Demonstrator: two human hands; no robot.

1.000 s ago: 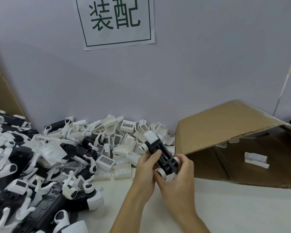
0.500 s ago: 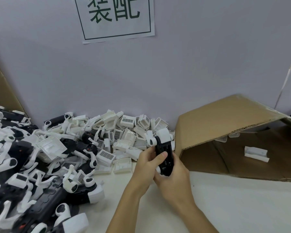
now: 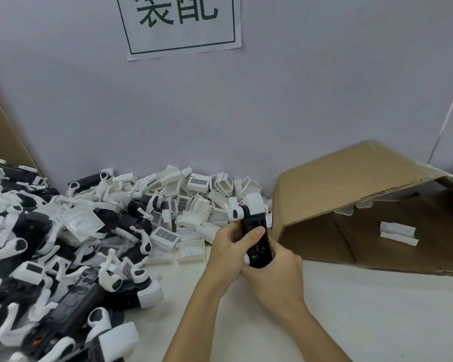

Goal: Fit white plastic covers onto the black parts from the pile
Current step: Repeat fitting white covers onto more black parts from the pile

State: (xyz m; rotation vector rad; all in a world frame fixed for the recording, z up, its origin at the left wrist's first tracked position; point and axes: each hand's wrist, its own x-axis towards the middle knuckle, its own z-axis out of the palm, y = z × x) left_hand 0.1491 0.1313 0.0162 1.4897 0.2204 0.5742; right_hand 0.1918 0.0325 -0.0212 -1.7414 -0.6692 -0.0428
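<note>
You now hold the long black plastic part upright, no longer slanted.
Left hand and right hand both grip it, at 3 o'clock of the pile of loose white plastic covers; a white cover already sits on its top end.

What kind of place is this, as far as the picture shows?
Probably a factory assembly bench: a pile of loose plastic parts, an open cardboard box, and a printed sign on the wall.
</note>
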